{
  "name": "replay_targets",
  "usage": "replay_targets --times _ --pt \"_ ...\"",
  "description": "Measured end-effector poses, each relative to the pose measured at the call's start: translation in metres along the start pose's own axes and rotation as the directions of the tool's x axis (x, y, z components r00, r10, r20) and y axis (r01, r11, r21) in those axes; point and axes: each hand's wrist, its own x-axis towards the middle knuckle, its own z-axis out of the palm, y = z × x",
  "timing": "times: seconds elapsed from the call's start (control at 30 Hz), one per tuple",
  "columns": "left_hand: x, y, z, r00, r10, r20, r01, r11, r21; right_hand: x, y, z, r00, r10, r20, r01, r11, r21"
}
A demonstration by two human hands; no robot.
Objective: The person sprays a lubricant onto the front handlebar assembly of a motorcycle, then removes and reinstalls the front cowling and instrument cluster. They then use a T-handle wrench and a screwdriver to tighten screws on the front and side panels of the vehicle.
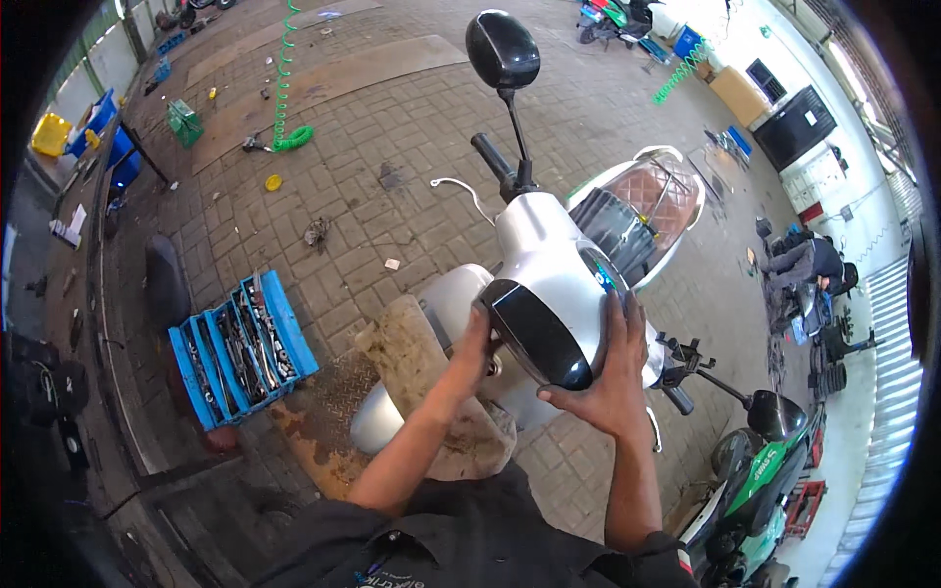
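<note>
A silver scooter (539,230) stands in front of me with its handlebar cowl towards me. Set in the cowl's near face is a glossy black oval headlight (541,333). My left hand (470,358) grips the headlight's left edge, fingertips at its upper corner. At the right end, my right hand (616,377) holds it too, the thumb along the lower rim and the fingers reaching up over the cowl beside the small lit display (600,274). A stained cloth (417,358) lies over the scooter's front, below my left forearm. The headlight's back side is hidden.
A blue cantilever toolbox (240,348) full of tools sits open at the left. The scooter's mirrors (503,51) stick out on both sides. A green scooter (755,490) stands close at the right. Another person (809,263) crouches farther off. A green coiled hose (284,88) hangs ahead.
</note>
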Motion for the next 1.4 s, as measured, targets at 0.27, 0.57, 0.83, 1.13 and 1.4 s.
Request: replay_targets --times 0.27,0.57,0.83,1.13,1.4 --pt "0.014 0.067 -0.095 0.557 0.486 -0.673 -0.663 0.748 -0.008 -0.002 0.015 0.01 0.998 -0.019 0.06 0.019 1.0 0.004" --pt "0.098 0.01 -0.001 0.882 0.086 -0.464 -0.383 0.703 -0.599 -0.004 0.027 0.014 0.995 -0.091 0.043 0.09 0.996 0.024" --pt "0.031 0.101 0.061 0.555 0.692 0.462 -0.767 0.21 0.606 -0.009 0.03 0.02 0.992 -0.103 -0.076 0.107 0.993 0.047" --pt "0.036 0.118 0.108 0.679 0.113 0.726 -0.712 -0.143 0.688 -0.023 0.035 0.029 0.935 -0.24 -0.262 0.282 0.95 0.134" --pt "0.035 0.109 0.119 0.706 0.129 0.697 -0.673 -0.184 0.716 -0.117 -0.053 0.084 0.401 -0.588 -0.702 0.905 0.374 0.203"
